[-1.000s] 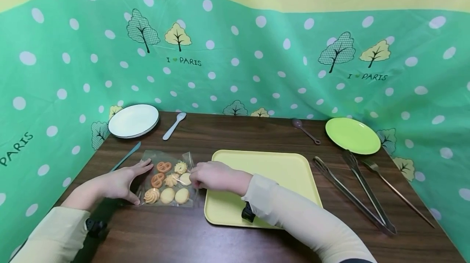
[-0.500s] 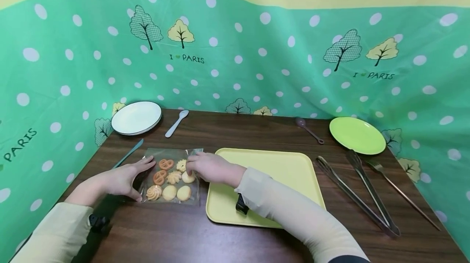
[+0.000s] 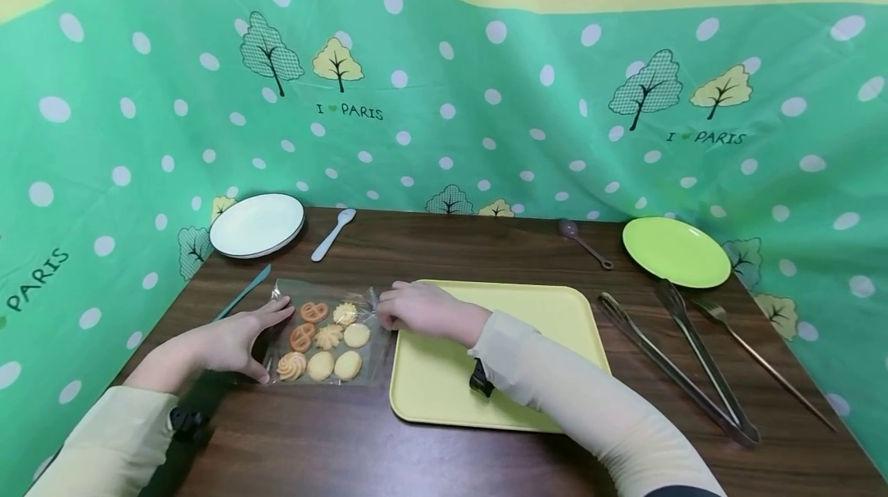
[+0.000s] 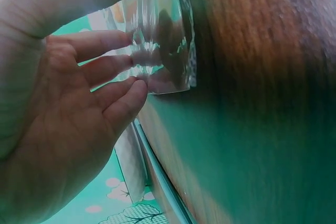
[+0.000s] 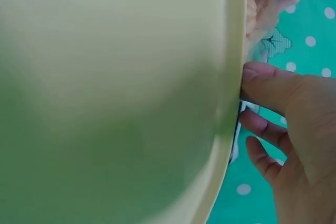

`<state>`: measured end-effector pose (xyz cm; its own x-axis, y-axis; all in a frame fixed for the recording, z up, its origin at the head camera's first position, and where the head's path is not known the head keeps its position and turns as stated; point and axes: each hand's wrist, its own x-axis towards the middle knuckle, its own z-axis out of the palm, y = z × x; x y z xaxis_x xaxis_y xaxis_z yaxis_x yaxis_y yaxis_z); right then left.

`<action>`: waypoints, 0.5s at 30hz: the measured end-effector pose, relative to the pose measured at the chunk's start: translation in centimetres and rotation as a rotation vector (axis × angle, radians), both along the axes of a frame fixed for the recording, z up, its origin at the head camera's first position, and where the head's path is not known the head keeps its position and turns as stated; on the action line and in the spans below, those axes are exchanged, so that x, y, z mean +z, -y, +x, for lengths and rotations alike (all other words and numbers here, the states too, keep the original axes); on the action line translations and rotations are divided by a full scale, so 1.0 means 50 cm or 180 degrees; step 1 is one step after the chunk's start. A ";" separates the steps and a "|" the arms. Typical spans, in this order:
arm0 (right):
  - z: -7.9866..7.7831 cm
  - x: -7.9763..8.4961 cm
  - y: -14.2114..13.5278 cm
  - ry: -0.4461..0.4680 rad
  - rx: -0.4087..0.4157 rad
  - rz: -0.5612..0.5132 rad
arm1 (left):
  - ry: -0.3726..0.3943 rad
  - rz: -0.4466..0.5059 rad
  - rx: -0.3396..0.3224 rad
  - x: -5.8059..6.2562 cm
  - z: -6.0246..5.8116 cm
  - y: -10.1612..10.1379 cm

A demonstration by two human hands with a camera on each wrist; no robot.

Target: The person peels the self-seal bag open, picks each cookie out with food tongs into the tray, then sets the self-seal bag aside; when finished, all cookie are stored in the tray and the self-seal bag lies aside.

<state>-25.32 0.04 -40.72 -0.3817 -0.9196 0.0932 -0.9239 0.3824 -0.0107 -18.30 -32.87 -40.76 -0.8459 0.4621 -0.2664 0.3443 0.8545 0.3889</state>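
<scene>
Resting against the left edge of the clear bag (image 3: pixel 372 366), the left hand (image 3: pixel 236 339) is spread wide, thumb toward the near corner and fingers reaching along the far side; in its wrist view the fingertips touch the crinkled film. The bag lies flat on the dark wooden table (image 3: pixel 305 443), just left of the yellow tray (image 3: pixel 444 401), and shows cookies (image 3: pixel 329 337) inside — two pretzel shapes, a flower, a star, a swirl and plain rounds. At the bag's right edge is the right hand (image 3: pixel 426 312), fingers bent, above the tray's far left corner; in its wrist view the thumb and fingertips meet the line of the tray's rim, and I cannot tell whether they pinch the film. Behind the left hand lies a teal knife (image 3: pixel 243 290), with a white dish (image 3: pixel 257 227) and a pale blue spoon (image 3: pixel 334 235) farther back. Beyond the tray, a purple spoon (image 3: pixel 585 244) lies left of a green plate (image 3: pixel 676 252). Metal tongs (image 3: pixel 702 358) stand spread to the tray's right — their tips toward the plate — and a copper-handled fork (image 3: pixel 766 366) lies outside them. Green dotted cloth (image 3: pixel 444 135) hangs behind everything.
</scene>
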 end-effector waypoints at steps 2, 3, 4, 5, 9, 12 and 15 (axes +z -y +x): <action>-0.001 0.002 -0.003 0.0033 0.0009 -0.0059 | -0.0004 0.0006 -0.0003 0.000 0.001 0.003; -0.001 0.004 -0.002 0.0056 0.0014 -0.0090 | 0.0006 0.0018 -0.0002 0.001 0.002 0.005; -0.001 0.006 0.001 0.0062 0.0011 -0.0110 | 0.0014 0.0026 -0.0003 0.001 0.002 0.006; -0.002 0.007 0.005 0.0067 0.0002 -0.0126 | 0.0028 0.0028 0.0005 0.001 0.003 0.007; -0.008 0.011 0.019 0.0062 -0.0100 -0.0122 | 0.0071 0.0067 0.0014 0.004 0.004 0.004; -0.021 0.008 0.029 0.0087 -0.0161 -0.0051 | 0.0085 0.0075 0.0016 0.005 0.004 0.000; -0.039 0.000 0.038 0.0122 -0.0183 -0.0004 | 0.0093 0.0074 0.0018 0.005 0.002 -0.003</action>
